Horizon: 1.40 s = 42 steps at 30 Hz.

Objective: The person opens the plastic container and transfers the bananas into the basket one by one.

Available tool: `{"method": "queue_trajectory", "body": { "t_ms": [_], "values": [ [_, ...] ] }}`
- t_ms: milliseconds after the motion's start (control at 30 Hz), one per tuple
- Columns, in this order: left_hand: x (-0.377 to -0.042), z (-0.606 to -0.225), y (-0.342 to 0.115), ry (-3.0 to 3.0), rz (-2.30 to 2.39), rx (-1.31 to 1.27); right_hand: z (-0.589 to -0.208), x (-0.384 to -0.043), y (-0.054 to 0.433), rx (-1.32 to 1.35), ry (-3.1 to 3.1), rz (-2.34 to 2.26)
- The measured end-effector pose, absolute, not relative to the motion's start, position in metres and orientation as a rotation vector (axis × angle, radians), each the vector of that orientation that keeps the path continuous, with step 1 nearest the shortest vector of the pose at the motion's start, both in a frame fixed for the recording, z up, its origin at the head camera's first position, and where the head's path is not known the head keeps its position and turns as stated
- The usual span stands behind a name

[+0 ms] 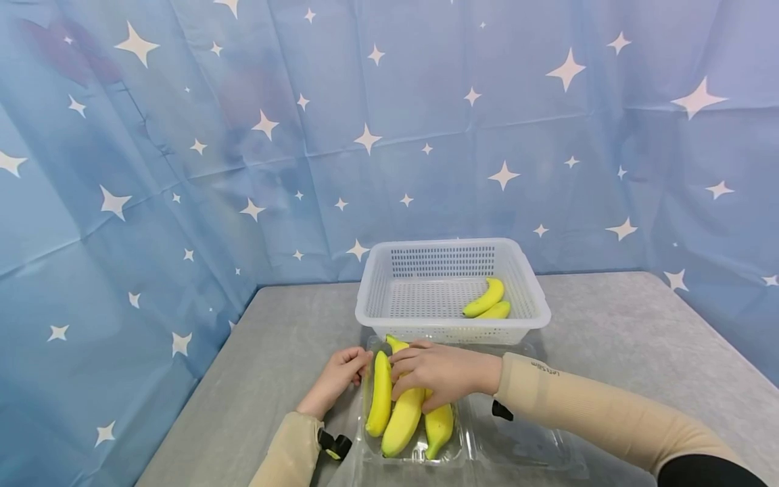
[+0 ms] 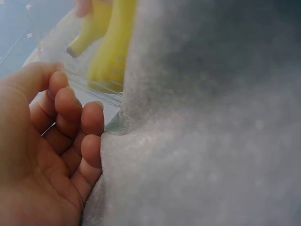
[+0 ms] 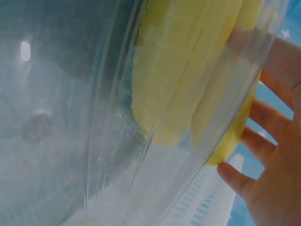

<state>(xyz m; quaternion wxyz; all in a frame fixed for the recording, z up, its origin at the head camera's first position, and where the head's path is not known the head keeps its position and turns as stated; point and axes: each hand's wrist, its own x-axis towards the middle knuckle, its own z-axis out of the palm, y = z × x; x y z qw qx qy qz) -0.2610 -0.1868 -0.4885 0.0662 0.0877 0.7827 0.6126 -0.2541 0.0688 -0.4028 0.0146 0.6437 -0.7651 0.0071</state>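
A clear plastic clamshell box [image 1: 462,433] lies with several bananas in its left half. One banana [image 1: 380,396] lies along the left wall, a larger one [image 1: 404,429] runs down the middle, and another [image 1: 439,431] is at the right. My left hand [image 1: 337,379] pinches the box's left rim between thumb and index finger, as the left wrist view shows. From above, my right hand [image 1: 447,372] reaches over the box, its curved fingers [image 3: 265,120] round the middle banana. That hand hides the upper parts of the bananas.
Behind the box stands a white perforated basket [image 1: 450,323] holding two bananas [image 1: 485,299] at its right. The box's flat lid half [image 1: 523,439] spreads to the right on the grey table [image 1: 639,338]. A blue star-patterned curtain [image 1: 426,176] hangs behind and at the sides.
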Motion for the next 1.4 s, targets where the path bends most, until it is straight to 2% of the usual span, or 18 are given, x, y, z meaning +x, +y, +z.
{"method": "queue_trajectory", "body": {
  "t_ms": [767,1000,1400],
  "values": [
    [-0.262,-0.487,-0.187,2.360,1.847,0.263,-0.400,-0.255,0.074,1.998,-2.326,0.032],
    [-0.242,-0.460,-0.181,2.345,1.845,0.289,-0.403,-0.252,0.071,2.017,-2.316,0.052],
    [-0.243,-0.459,-0.181,2.341,1.847,0.291,-0.401,-0.251,0.071,1.989,-2.355,0.010]
  ]
}}
